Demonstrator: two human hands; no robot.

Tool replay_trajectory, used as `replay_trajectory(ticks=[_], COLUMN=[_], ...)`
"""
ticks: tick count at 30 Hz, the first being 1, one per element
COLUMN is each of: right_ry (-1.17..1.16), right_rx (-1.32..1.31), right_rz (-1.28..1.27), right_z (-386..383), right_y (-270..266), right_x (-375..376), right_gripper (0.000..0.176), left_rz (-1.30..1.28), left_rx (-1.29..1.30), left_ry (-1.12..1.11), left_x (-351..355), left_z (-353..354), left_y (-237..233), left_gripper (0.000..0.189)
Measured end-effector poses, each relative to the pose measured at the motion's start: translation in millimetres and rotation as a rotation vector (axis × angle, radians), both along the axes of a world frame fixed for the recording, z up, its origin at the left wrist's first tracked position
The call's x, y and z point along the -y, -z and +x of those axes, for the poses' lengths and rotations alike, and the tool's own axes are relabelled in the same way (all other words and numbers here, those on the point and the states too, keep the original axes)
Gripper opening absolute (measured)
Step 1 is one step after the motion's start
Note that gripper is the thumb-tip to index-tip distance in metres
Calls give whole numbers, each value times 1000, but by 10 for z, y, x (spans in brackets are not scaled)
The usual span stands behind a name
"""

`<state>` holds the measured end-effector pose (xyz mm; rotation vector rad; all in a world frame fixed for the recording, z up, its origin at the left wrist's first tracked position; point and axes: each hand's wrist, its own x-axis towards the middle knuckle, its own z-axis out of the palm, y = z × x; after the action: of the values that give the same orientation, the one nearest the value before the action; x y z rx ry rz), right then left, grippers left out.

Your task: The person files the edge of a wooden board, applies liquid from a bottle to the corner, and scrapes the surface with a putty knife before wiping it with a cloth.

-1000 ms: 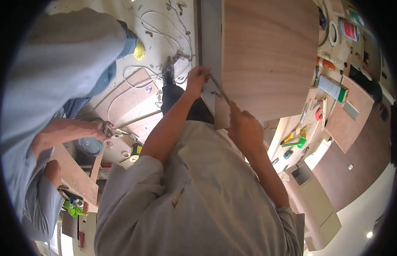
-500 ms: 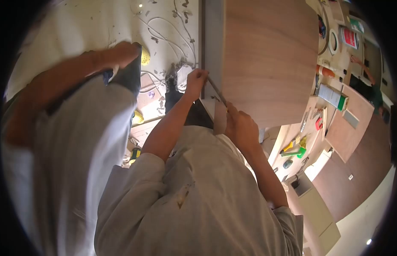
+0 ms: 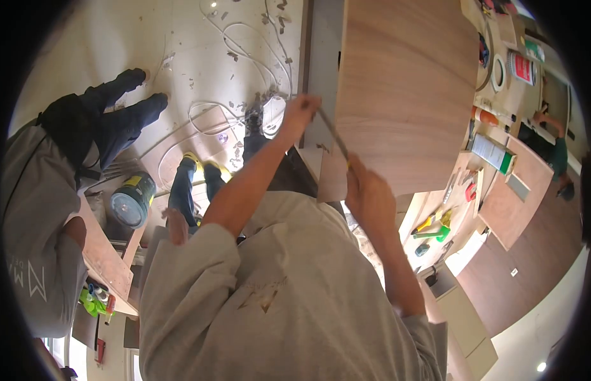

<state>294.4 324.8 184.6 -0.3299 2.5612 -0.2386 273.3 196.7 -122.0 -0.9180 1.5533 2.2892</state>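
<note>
A long thin tool, like a file (image 3: 333, 134), slants along the edge of a wood-faced panel (image 3: 406, 95). My right hand (image 3: 369, 190) is wrapped around its lower end, where a bit of yellow shows. My left hand (image 3: 302, 111) pinches the far end, beside the panel's grey side (image 3: 324, 57). Both hands are slightly blurred, and my right fingers partly hide the tool's handle.
Co-workers stand at the left (image 3: 41, 190) and far right (image 3: 554, 149); yellow shoes (image 3: 192, 159) show nearby. White cable (image 3: 244, 51) and scraps lie on the floor. There is a bucket (image 3: 133, 200) at left and a green-headed hammer (image 3: 440, 235) at right.
The co-worker at the left has moved farther left, uncovering the bucket and another person's legs. My left hand has shifted slightly up and right, my right hand slightly right, with the tool.
</note>
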Motion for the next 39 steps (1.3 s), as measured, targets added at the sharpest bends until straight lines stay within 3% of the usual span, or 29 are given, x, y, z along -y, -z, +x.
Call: replay_trajectory(ticks=[3, 6, 10, 11, 15, 18, 19, 22, 23, 26, 31, 34, 39], right_ry=[1, 4, 38, 20, 45, 11, 104, 64, 46, 31, 73, 41, 78], right_rx=[39, -55, -82, -38, 123, -20, 30, -34, 9, 126, 55, 131, 104], right_rz=[18, -29, -100, -34, 41, -20, 10, -67, -6, 87, 39, 137, 107], right_z=[189, -70, -182, -89, 192, 33, -105, -112, -16, 146, 67, 240, 385], right_y=[-424, -500, -18, 67, -90, -260, -360, -33, 57, -80, -597, -731, -773], right_x=[-76, 55, 81, 42, -62, -9, 141, 83, 45, 21, 12, -73, -91], right_gripper=[38, 40, 37, 37, 40, 40, 37, 39, 40, 41, 45, 45, 45], left_rz=[149, 87, 73, -86, 91, -3, -104, -157, -157, 4, 155, 104, 306], left_rx=[43, -35, -44, -27, 88, 28, -29, -20, 28, 8, -11, 68, 78], left_ry=[-46, -148, -118, -32, 44, -10, -2, -19, 71, 2, 45, 293, 405], left_x=[-169, -116, 99, 103, -182, -24, 98, 101, 110, -184, 55, 136, 137], left_z=[301, -109, -345, -206, 457, 68, -147, -233, -107, 352, 108, 289, 411], left_y=[-439, -608, -282, -201, 117, -444, -651, -339, -238, 262, -692, -797, -574], left_gripper=[32, 33, 34, 32, 37, 37, 36, 35, 35, 33, 23, 23, 17])
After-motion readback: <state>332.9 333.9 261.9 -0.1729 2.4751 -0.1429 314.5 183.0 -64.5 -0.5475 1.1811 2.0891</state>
